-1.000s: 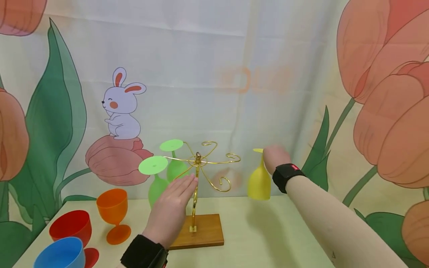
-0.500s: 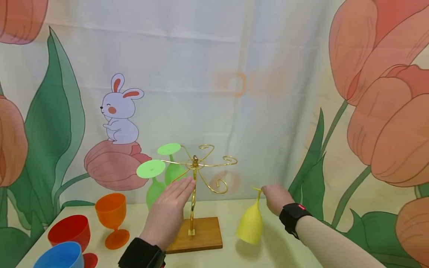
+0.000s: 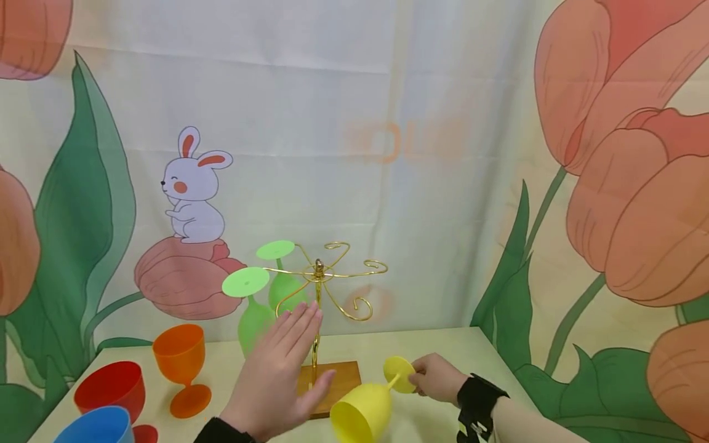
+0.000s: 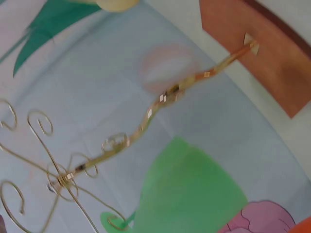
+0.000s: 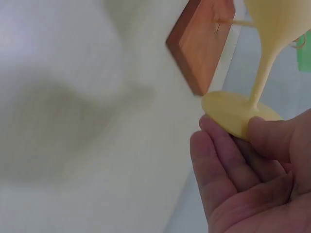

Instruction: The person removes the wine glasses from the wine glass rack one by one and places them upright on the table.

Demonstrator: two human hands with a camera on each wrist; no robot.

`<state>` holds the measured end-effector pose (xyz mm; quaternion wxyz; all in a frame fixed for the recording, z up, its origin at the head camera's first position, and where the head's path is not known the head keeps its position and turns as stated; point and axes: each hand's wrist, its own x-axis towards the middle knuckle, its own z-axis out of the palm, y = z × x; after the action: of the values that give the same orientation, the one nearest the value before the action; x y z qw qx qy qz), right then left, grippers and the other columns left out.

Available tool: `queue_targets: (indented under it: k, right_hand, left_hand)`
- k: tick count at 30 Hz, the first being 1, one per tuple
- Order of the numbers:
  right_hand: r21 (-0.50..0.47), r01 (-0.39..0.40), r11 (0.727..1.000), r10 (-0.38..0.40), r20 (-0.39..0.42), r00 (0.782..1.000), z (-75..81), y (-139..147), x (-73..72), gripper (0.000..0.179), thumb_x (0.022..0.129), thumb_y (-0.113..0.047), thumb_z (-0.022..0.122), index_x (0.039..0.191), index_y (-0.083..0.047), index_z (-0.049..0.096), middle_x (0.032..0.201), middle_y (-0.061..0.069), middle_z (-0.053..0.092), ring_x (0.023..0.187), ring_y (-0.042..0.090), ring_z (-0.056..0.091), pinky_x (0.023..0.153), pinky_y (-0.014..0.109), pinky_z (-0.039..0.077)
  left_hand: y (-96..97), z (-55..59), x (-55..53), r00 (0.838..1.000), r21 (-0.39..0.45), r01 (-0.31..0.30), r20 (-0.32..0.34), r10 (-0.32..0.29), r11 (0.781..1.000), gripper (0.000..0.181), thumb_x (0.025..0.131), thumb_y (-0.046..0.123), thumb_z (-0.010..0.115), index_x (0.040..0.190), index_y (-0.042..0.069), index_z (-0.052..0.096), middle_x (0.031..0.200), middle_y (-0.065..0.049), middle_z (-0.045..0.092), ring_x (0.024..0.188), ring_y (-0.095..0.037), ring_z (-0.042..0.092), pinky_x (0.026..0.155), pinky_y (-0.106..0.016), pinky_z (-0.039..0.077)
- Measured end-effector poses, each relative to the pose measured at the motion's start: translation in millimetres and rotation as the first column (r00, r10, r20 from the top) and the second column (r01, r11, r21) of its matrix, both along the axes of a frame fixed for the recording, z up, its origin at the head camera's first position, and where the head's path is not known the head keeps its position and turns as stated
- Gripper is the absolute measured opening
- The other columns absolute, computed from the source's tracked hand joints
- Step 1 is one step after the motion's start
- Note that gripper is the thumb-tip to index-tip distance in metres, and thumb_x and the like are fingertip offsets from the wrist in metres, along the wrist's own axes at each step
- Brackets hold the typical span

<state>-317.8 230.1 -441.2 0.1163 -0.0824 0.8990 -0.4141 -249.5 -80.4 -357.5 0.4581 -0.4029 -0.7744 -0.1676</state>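
Note:
My right hand (image 3: 440, 378) pinches the round foot of a yellow plastic goblet (image 3: 362, 412) between thumb and fingers. The goblet leans over, its open bowl facing down and left, in front of the rack's wooden base. In the right wrist view the thumb (image 5: 267, 138) lies on the foot, with fingers beneath. My left hand (image 3: 277, 375) is held with straight fingers and thumb spread, overlapping the pole of the gold wire rack (image 3: 318, 271). Two green goblets (image 3: 255, 323) hang upside down from the rack's left arms; the left hand partly covers the nearer one.
An orange goblet (image 3: 180, 354) stands on the table (image 3: 443, 341) at the left, with a red goblet (image 3: 111, 387) and a blue goblet (image 3: 96, 424) nearer. Curled rack arms (image 3: 376, 266) extend to the right. A printed curtain (image 3: 432, 203) hangs behind the table.
My right hand has come down and nearer with the yellow goblet, which has swung from upside down to a leaning pose. The left thumb has spread away from its fingers.

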Motion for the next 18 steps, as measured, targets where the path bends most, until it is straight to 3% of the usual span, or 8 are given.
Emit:
queue_targets:
  k: [4, 9, 15, 18]
  right_hand:
    - [-0.171, 0.034, 0.985, 0.003, 0.214, 0.977, -16.3, -10, 5.1, 0.023, 0.086, -0.012, 0.057, 0.103, 0.002, 0.062, 0.088, 0.01, 0.065, 0.073, 0.02, 0.062, 0.067, 0.033, 0.053]
    - [-0.318, 0.036, 0.948, 0.097, 0.392, 0.915, -23.3, -26, 18.0, 0.029, 0.086, -0.017, 0.056, 0.107, 0.003, 0.059, 0.093, 0.015, 0.064, 0.076, 0.022, 0.063, 0.072, 0.034, 0.053]
    - [-0.396, 0.042, 0.917, 0.187, 0.52, 0.833, -21.4, -44, 31.9, 0.028, 0.088, -0.018, 0.052, 0.108, 0.002, 0.057, 0.099, 0.017, 0.064, 0.079, 0.019, 0.064, 0.077, 0.033, 0.051]
    - [-0.402, 0.051, 0.914, 0.195, 0.547, 0.814, -23.5, -48, 34.6, 0.027, 0.088, -0.018, 0.052, 0.107, 0.001, 0.058, 0.099, 0.017, 0.064, 0.08, 0.019, 0.065, 0.077, 0.031, 0.05]
  left_hand:
    - [9.5, -14.7, 14.0, 0.98, -0.037, 0.149, -0.126, -0.152, 0.988, 0.072, 0.083, 0.052, 0.046, 0.128, -0.004, 0.045, 0.133, -0.015, 0.042, 0.119, -0.032, 0.042, 0.098, -0.044, 0.033]
    - [18.6, -35.5, 19.2, 0.947, -0.169, 0.191, -0.228, -0.227, 0.967, 0.073, 0.092, 0.054, 0.025, 0.123, -0.008, 0.048, 0.131, -0.018, 0.044, 0.115, -0.032, 0.046, 0.096, -0.04, 0.037]
    - [21.4, -55.9, 21.8, 0.973, -0.235, 0.175, -0.104, -0.204, 0.956, 0.064, 0.094, 0.047, 0.027, 0.131, -0.004, 0.04, 0.138, -0.015, 0.035, 0.123, -0.029, 0.037, 0.101, -0.04, 0.03]
    - [19.6, -61.4, 22.7, 0.981, -0.259, 0.159, -0.067, -0.182, 0.953, 0.062, 0.094, 0.047, 0.029, 0.133, -0.001, 0.039, 0.14, -0.011, 0.034, 0.125, -0.026, 0.035, 0.101, -0.039, 0.03]
